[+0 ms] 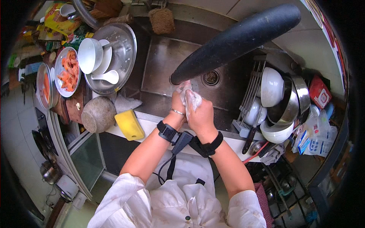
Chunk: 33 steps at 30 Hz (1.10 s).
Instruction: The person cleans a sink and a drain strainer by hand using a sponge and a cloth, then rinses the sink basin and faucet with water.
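Observation:
My left hand (pixel 178 103) and my right hand (pixel 201 113) are pressed together over the near part of the steel sink (pixel 163 62). White, foamy-looking stuff (pixel 193 99) lies between and over the fingers; whether it is lather or a soft object cannot be told. The right fingers are curled in, and the left fingers are mostly hidden. Just beyond my fingertips is the lower end of a thick black tube (pixel 235 43), which slants across the sink from the upper right. The round drain (pixel 211 78) lies to the right of that end.
On the left are a large metal basin (pixel 130 49) with white bowls and a spoon, a plate of orange-red food (pixel 69 74), a stone-like bowl (pixel 99 114) and a yellow sponge (pixel 129 125). At right, a metal rack (pixel 254 81) stands beside stacked bowls (pixel 272 87) and a dark-handled utensil (pixel 249 140).

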Each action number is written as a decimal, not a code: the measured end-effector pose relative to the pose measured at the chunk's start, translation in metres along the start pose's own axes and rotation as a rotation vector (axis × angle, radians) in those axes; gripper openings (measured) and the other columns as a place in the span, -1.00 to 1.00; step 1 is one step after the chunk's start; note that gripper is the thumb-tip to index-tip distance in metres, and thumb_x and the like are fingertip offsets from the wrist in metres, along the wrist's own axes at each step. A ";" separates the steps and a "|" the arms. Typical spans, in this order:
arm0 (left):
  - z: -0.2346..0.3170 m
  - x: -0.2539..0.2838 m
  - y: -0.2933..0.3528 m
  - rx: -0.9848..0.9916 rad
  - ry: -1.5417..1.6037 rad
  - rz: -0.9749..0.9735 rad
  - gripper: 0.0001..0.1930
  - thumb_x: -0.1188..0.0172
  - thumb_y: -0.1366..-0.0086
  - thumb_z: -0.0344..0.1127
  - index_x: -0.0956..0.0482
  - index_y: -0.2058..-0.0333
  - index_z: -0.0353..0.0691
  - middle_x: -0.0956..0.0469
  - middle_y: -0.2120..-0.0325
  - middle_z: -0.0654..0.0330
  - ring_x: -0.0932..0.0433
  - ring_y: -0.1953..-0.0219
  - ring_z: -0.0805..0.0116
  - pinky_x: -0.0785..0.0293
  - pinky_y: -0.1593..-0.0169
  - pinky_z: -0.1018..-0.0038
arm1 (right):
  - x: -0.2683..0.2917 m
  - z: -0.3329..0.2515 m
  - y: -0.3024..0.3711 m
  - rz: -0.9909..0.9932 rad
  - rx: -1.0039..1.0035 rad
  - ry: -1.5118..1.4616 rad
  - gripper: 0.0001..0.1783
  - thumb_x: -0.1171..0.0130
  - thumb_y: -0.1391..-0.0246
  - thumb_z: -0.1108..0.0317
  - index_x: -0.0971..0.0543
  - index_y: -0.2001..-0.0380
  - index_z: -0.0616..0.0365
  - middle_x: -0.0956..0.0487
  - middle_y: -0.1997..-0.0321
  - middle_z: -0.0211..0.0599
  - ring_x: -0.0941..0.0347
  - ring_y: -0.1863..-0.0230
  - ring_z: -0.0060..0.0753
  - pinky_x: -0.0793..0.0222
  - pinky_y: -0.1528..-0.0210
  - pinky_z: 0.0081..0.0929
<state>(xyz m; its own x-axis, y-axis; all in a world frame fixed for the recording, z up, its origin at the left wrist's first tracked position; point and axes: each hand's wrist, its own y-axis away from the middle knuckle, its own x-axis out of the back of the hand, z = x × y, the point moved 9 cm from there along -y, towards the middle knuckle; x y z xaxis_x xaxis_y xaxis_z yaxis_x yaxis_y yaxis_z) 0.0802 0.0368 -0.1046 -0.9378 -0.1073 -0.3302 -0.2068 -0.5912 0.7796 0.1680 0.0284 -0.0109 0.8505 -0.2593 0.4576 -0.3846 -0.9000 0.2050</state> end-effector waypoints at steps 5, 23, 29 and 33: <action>0.001 -0.016 0.013 -0.138 -0.048 0.015 -0.75 -0.10 -0.25 -0.13 -0.51 0.29 -0.19 -0.50 0.42 0.34 -0.43 0.42 0.61 -0.37 0.37 0.62 | 0.010 0.046 -0.035 -0.042 -0.193 0.075 -0.59 0.05 -0.12 0.11 -0.55 0.50 0.26 -0.49 0.52 0.12 -0.44 0.39 0.15 -0.35 0.45 -0.15; 0.023 0.001 0.006 -0.016 0.404 -0.288 -0.74 -0.10 -0.21 -0.31 -0.46 0.16 -0.33 -0.53 0.23 0.07 -0.55 0.20 0.23 -0.48 0.05 0.36 | 0.130 -0.023 -0.052 0.327 0.150 0.335 -0.73 -0.14 -0.01 0.33 -0.40 0.24 0.25 -0.39 0.30 -0.14 -0.38 0.38 -0.26 -0.31 0.28 -0.40; 0.021 0.037 -0.015 -0.067 0.458 -0.240 -0.67 -0.04 0.00 -0.64 -0.47 0.19 -0.35 -0.53 0.29 0.05 -0.55 0.23 0.22 -0.50 0.08 0.36 | 0.161 -0.062 -0.073 0.470 0.386 0.670 -0.56 -0.12 0.04 0.41 -0.35 0.04 0.24 -0.26 -0.15 -0.01 -0.29 -0.04 0.06 -0.27 -0.01 -0.23; 0.031 0.035 -0.013 -0.141 0.325 -0.252 -0.69 -0.03 -0.01 -0.64 -0.47 0.21 -0.34 -0.53 0.31 0.07 -0.55 0.26 0.23 -0.51 0.12 0.39 | 0.166 -0.068 -0.078 0.481 0.323 0.947 -0.46 -0.13 0.08 0.36 -0.32 -0.04 0.22 -0.27 -0.16 -0.13 -0.31 0.00 0.08 -0.29 0.02 -0.19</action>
<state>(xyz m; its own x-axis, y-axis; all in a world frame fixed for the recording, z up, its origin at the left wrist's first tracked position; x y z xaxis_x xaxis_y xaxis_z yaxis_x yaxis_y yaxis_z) 0.0417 0.0653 -0.1101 -0.7215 -0.1783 -0.6691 -0.3568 -0.7324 0.5799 0.3151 0.0793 0.1084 -0.0330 -0.3572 0.9335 -0.3724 -0.8623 -0.3431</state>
